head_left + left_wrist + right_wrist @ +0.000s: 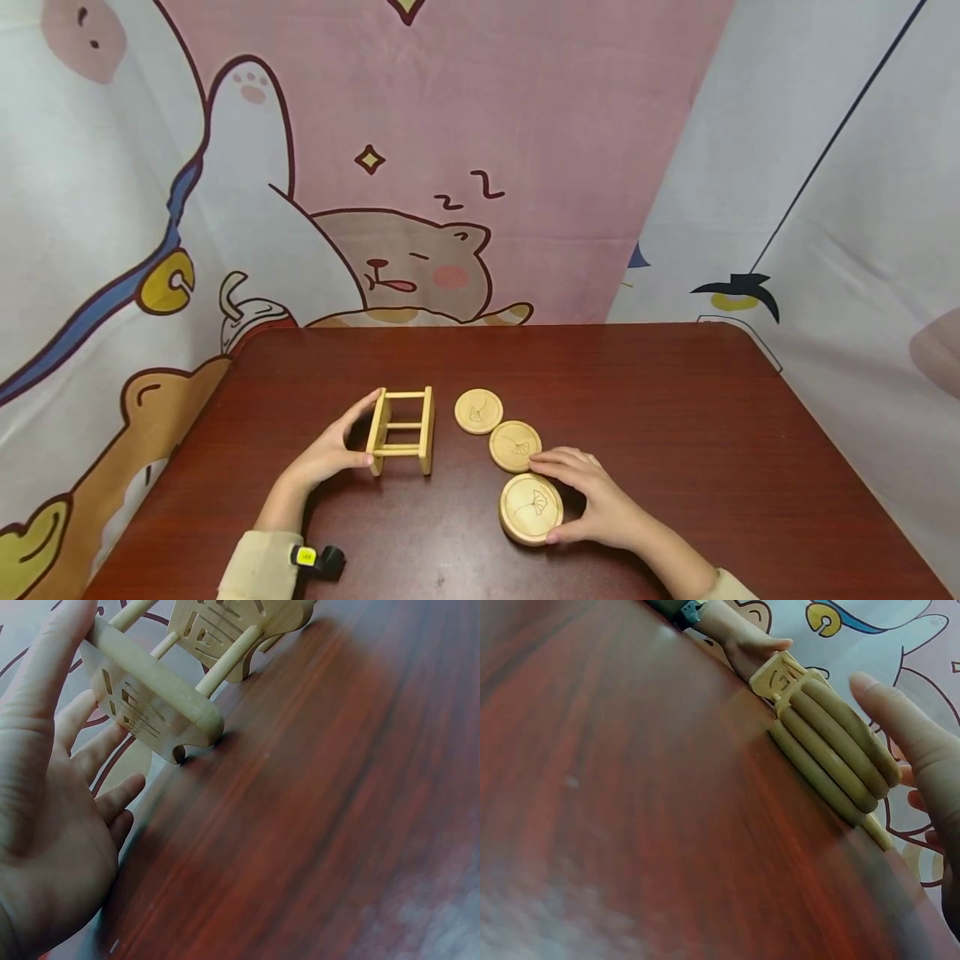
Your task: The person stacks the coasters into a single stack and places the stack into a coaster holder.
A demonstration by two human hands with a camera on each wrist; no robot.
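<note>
My left hand holds a small light-wood coaster rack by its left side panel, thumb at the near edge and forefinger at the far edge. In the left wrist view the slotted panel lies against the fingers. My right hand spans a stack of round wooden coasters with extended fingers, its thumb close by the stack's rim. Three thick layers of the stack show in the right wrist view. The top coaster bears a carved ginkgo leaf.
Two single wooden coasters, a middle one and a far one, lie flat in a diagonal line beyond the stack. All stand on a dark red-brown table. A cartoon-printed cloth hangs behind it.
</note>
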